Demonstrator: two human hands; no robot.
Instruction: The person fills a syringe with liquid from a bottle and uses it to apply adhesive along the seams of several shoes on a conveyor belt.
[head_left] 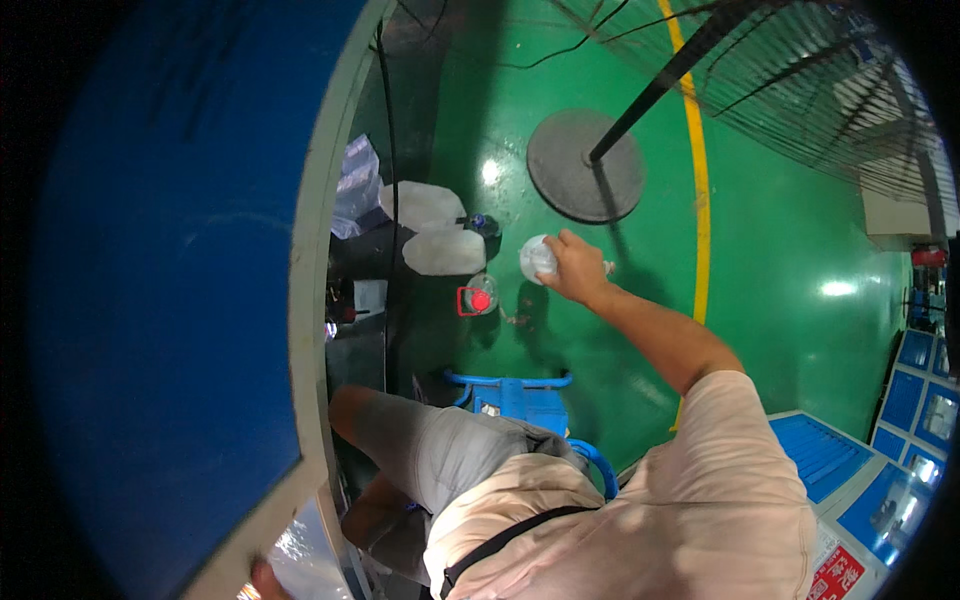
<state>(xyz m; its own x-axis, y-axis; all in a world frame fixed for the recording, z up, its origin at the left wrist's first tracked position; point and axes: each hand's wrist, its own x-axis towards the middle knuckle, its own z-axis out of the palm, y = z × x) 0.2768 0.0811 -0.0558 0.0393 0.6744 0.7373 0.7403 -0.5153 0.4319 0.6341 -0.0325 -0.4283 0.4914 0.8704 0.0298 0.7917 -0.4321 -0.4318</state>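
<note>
My right hand reaches down over the green floor, its fingers closed round a whitish, translucent round container; whether that is a bottle or a cup I cannot make out. To its lower left stands a clear bottle with a red cap and red handle. Two translucent white plastic jugs lie or stand further left, with a small dark bottle beside them. Of my left hand only a fingertip shows, at the lower left by the bench edge; its other fingers are hidden.
A round grey fan base with a dark pole stands ahead, below a wire fan cage. A blue-topped bench fills the left side. Close to my legs is a blue stool. A yellow line crosses the floor; blue cabinets stand right.
</note>
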